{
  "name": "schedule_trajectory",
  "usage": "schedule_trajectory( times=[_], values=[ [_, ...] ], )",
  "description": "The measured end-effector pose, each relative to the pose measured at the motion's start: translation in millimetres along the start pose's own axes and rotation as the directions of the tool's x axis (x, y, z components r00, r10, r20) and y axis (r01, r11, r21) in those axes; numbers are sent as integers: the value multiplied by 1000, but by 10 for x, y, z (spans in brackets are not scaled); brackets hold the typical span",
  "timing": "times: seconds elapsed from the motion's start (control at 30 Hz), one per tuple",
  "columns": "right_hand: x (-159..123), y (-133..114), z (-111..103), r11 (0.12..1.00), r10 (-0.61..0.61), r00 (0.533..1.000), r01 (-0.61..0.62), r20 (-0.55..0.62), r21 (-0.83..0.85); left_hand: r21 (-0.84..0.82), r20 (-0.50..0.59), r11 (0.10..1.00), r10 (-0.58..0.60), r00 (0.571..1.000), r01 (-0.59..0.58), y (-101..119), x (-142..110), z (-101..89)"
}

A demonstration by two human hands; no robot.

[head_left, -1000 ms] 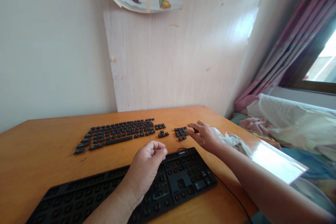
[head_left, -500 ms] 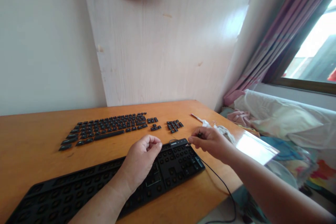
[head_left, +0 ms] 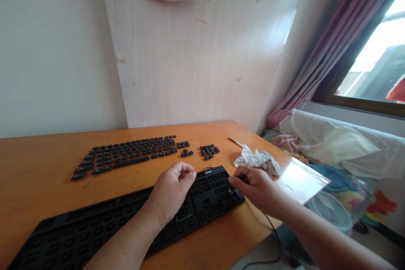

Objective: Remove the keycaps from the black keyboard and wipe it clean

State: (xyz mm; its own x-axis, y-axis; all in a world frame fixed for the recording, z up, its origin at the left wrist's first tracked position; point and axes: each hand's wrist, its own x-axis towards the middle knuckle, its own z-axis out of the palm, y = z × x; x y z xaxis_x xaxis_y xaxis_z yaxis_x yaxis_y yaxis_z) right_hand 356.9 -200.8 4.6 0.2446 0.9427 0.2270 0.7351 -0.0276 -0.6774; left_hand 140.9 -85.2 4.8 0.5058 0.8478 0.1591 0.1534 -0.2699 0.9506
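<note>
A black keyboard [head_left: 104,223] with its keycaps off lies slantwise across the near part of the table. Over its middle is my left hand [head_left: 174,190], closed with thumb and forefinger together; whatever it may hold is too small to see. My right hand [head_left: 253,183] is closed at the keyboard's right end, its fingertips by the number pad. Something dark shows inside its curled fingers, but I cannot make out what. Behind the keyboard, loose black keycaps [head_left: 131,154] lie in keyboard order, with a separate cluster of number-pad keycaps [head_left: 209,151] to the right.
Crumpled white tissue [head_left: 253,158] lies beyond my right hand, near a thin stick-like object [head_left: 234,141]. A black cable [head_left: 276,234] hangs over the wooden table's [head_left: 202,247] right edge. Right of the table are a clear plastic tub [head_left: 330,213] and a white cover [head_left: 335,141].
My right hand has moved slightly down and nearer the number pad, uncovering more of the tissue. My left hand keeps its pose. The view has shifted slightly to the right.
</note>
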Motion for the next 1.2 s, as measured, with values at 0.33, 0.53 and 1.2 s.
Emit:
schedule_trajectory(
  times=[0.33, 0.53, 1.2],
  values=[
    [-84, 102, 208, 996, -19, 999, 15, -48, -87, 33, 3, 999, 35, 999, -36, -20, -5, 10],
    [-90, 206, 289, 994, 70, 992, -61, -102, 91, 118, 45, 991, 58, 997, -62, -50, -35, 69],
    [135, -111, 224, 894, 66, 964, 56, -256, 444, 81, 102, 994, 69, 992, -78, 19, -84, 131]
  ],
)
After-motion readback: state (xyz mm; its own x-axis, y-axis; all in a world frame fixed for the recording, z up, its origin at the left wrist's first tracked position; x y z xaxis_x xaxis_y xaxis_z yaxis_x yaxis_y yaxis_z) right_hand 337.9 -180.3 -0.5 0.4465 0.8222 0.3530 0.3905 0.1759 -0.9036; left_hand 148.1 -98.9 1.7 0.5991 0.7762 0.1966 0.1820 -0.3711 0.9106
